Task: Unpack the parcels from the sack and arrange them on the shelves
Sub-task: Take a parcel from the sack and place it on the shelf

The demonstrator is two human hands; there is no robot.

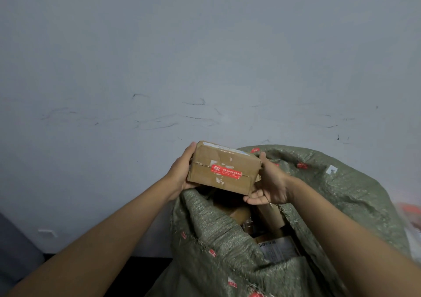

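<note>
Above the open mouth of the sack (227,235), a brown cardboard box (224,168) is held up between both hands. It is tilted slightly, with a red strip of printed tape (226,171) across the seam on the side facing the camera and torn white patches near it. The left hand (182,171) clasps the box's left end, thumb along the upper edge and fingers (191,186) curled under the bottom. The right hand (268,187) grips the right end, thumb up against the side and fingers wrapped beneath the lower corner. The sack is woven green plastic with small red marks, slumped open against a pale scuffed wall (205,57). Inside it lie more brown parcels (239,212), one carrying a white label with a barcode (275,249). Both bare forearms reach in from the bottom of the view
</note>
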